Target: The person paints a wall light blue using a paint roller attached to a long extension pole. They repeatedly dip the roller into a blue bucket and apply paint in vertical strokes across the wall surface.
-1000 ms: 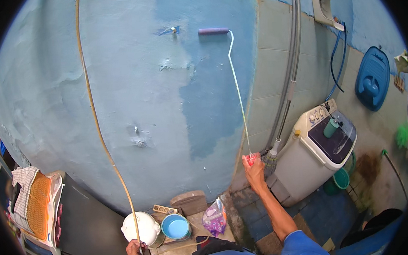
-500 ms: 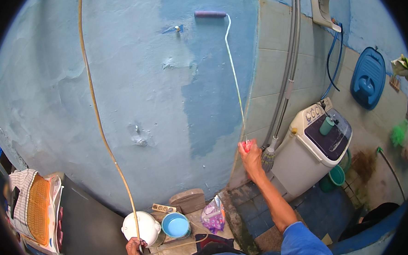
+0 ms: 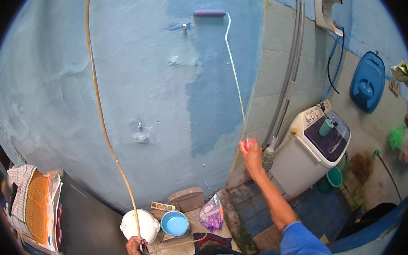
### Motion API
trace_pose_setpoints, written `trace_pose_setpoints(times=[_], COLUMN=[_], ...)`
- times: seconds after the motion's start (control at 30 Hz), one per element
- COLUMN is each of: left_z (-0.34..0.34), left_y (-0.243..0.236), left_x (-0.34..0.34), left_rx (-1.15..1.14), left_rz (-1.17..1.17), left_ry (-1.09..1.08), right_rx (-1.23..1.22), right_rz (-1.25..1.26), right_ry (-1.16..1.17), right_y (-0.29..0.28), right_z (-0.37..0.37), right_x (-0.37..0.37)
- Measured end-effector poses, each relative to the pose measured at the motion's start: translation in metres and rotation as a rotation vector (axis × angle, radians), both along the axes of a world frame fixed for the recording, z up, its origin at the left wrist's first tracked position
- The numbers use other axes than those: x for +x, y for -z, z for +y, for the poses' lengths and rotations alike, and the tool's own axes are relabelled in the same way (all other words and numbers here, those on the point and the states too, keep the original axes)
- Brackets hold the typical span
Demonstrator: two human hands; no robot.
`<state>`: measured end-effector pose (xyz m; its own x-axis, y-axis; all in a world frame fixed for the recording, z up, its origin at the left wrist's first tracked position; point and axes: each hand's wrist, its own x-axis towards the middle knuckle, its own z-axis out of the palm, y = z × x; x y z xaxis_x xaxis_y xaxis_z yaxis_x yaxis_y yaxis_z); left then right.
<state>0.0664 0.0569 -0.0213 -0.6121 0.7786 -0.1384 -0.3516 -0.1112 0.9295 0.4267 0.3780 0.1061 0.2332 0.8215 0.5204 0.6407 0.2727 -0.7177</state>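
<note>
My right hand (image 3: pixel 251 155) is closed round the red handle of a paint roller (image 3: pixel 235 75). From the handle a long, pale, bent metal rod runs up the wall to the purple roller sleeve (image 3: pixel 209 13), which lies level against the blue wall (image 3: pixel 141 75). Around and below the sleeve is a darker blue patch of paint. At the lower left my left hand (image 3: pixel 135 246) is wrapped round a long tan hose (image 3: pixel 100 112) that rises past the top edge. Beside that hand stand a white lidded container (image 3: pixel 146 223) and a bucket of light blue paint (image 3: pixel 175 224).
A twin-tub washing machine (image 3: pixel 302 159) and mops (image 3: pixel 293 63) stand at the right. A dark cabinet (image 3: pixel 91 221) carries a folded cloth and orange basket (image 3: pixel 35 210). A power strip (image 3: pixel 163 206) and a purple bag (image 3: pixel 212 215) lie by the wall. Wall fittings (image 3: pixel 140 131) stick out.
The view has shifted slightly, and the roller sleeve sits a little farther left on the wall. Both hands keep their hold.
</note>
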Motion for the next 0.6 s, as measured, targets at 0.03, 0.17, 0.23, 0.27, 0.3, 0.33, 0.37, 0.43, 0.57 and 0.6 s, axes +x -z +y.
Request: trace_pose_setpoints(times=[0.03, 0.17, 0.23, 0.27, 0.3, 0.33, 0.37, 0.43, 0.57, 0.6], left_z=[0.0, -0.002, -0.002, -0.003, -0.004, -0.005, -0.005, -0.006, -0.003, -0.003], left_y=[0.0, 0.005, 0.005, 0.003, 0.002, 0.001, 0.001, 0.0, 0.0, 0.0], left_x=[0.001, 0.0, -0.002, -0.004, -0.004, -0.005, -0.006, -0.006, -0.002, -0.002], left_rx=[0.019, 0.063, 0.07, 0.069, 0.069, 0.057, 0.043, 0.025, 0.061, 0.06], left_rz=[-0.02, -0.044, -0.036, -0.033, -0.03, -0.03, -0.03, -0.03, -0.039, -0.04], left_ry=[-0.008, 0.012, 0.026, 0.025, 0.02, 0.011, 0.004, -0.004, 0.005, 0.006], right_rx=[0.002, -0.006, 0.072, 0.061, 0.052, 0.042, 0.028, 0.002, -0.01, -0.033], right_rz=[-0.016, -0.009, 0.027, -0.004, -0.034, -0.065, -0.048, -0.013, 0.033, 0.025], right_ry=[0.003, 0.041, 0.007, 0.024, 0.036, 0.053, 0.048, 0.034, 0.007, 0.03], right_y=[0.018, 0.068, 0.059, 0.045, 0.021, 0.006, 0.002, -0.001, 0.067, 0.079], right_z=[-0.001, -0.028, -0.023, -0.019, -0.012, -0.009, -0.01, -0.01, -0.037, -0.044], right_x=[0.0, 0.006, 0.011, 0.008, 0.003, 0.0, -0.003, -0.01, -0.005, -0.007])
